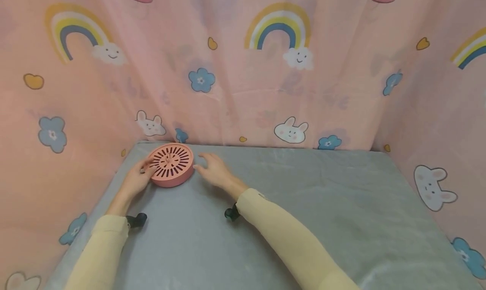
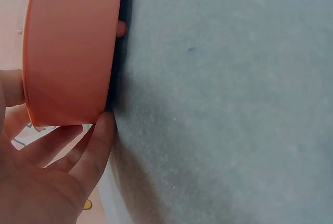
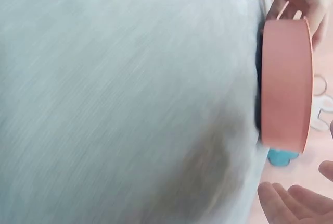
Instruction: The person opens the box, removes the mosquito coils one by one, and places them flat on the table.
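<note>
While the left hand (image 1: 137, 177) grips the edge of the pink vented case (image 1: 174, 166) and the right hand (image 1: 215, 171), fingers loose, hangs just apart, one-sided lifting could tilt it.

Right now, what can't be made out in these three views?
Underside of the pink round box: right wrist view, seen only side-on.
Its inside: head view, covered by the slotted top.
Part of the left hand: left wrist view, cut by left and bottom edges.
Part of the right hand: right wrist view, cut by right and bottom edges.

Pink case (image 1: 171, 165) on grey tabletop (image 1: 303, 197)
</note>
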The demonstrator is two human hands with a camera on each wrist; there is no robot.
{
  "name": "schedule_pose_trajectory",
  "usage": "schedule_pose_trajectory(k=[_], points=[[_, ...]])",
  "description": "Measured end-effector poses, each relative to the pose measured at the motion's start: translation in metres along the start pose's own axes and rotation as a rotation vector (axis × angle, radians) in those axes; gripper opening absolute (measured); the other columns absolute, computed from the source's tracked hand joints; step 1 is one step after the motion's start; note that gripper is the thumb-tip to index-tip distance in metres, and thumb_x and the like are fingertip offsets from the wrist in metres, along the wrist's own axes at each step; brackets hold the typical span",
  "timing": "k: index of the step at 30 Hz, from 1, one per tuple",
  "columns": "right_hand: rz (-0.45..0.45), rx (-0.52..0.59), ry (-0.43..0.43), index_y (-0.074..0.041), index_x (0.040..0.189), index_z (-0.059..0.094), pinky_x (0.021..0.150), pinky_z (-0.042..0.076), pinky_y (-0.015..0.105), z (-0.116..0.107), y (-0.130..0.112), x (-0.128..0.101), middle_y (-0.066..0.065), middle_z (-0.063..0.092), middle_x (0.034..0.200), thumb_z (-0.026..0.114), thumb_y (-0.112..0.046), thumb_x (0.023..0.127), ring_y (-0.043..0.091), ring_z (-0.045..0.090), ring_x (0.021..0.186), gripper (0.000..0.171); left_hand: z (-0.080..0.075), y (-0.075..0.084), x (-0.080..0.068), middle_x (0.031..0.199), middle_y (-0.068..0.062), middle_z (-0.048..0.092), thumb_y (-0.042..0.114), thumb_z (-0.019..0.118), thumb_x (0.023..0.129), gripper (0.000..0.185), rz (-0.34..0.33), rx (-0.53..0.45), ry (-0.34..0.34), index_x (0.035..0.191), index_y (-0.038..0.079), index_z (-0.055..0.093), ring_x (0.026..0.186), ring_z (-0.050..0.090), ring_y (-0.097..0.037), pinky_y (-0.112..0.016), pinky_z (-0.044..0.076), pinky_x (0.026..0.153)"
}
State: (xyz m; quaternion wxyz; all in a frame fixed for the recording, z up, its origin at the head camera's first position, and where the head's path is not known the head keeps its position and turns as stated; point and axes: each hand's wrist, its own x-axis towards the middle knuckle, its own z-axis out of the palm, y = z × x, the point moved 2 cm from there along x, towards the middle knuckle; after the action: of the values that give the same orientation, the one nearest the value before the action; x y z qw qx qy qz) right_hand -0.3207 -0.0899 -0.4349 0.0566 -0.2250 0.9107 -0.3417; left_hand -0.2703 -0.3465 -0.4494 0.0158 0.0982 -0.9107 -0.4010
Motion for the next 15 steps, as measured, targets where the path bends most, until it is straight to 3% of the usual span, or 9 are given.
schedule_pose_trajectory(k=[4, 9, 15], points=[[-0.013, 0.087, 0.003, -0.012, 0.140, 0.046, 0.108, 0.033, 0.038, 0.012, -0.007, 0.008, 0.005, 0.048, 0.140, 0.053, -0.039, 0.096, 0.021, 0.039, 0.133, 0.052, 0.001, -0.002, 0.000, 0.155, -0.019, 0.019, 0.042, 0.042, 0.100, 0.058, -0.033, 0.001, 0.004, 0.150, 0.014, 0.029, 0.140, 0.016, -0.043, -0.062, 0.020, 0.107], [-0.022, 0.183, 0.003, -0.010, 0.141, 0.045, 0.108, 0.033, 0.036, 0.028, -0.012, 0.014, 0.006, 0.050, 0.139, 0.055, -0.033, 0.096, 0.021, 0.041, 0.132, 0.051, 0.000, -0.003, 0.000, 0.155, -0.020, 0.020, 0.042, 0.043, 0.100, 0.059, -0.023, -0.009, 0.003, 0.150, 0.015, 0.029, 0.139, 0.018, -0.043, -0.062, 0.020, 0.107], [0.009, 0.270, 0.008, -0.010, 0.141, 0.045, 0.105, 0.037, 0.035, 0.041, -0.014, 0.017, 0.005, 0.050, 0.138, 0.056, -0.034, 0.095, 0.019, 0.044, 0.129, 0.052, 0.000, 0.000, 0.000, 0.154, -0.020, 0.019, 0.032, 0.048, 0.100, 0.057, -0.075, -0.192, -0.040, 0.150, 0.013, 0.029, 0.133, 0.034, -0.037, -0.051, 0.035, 0.104]])
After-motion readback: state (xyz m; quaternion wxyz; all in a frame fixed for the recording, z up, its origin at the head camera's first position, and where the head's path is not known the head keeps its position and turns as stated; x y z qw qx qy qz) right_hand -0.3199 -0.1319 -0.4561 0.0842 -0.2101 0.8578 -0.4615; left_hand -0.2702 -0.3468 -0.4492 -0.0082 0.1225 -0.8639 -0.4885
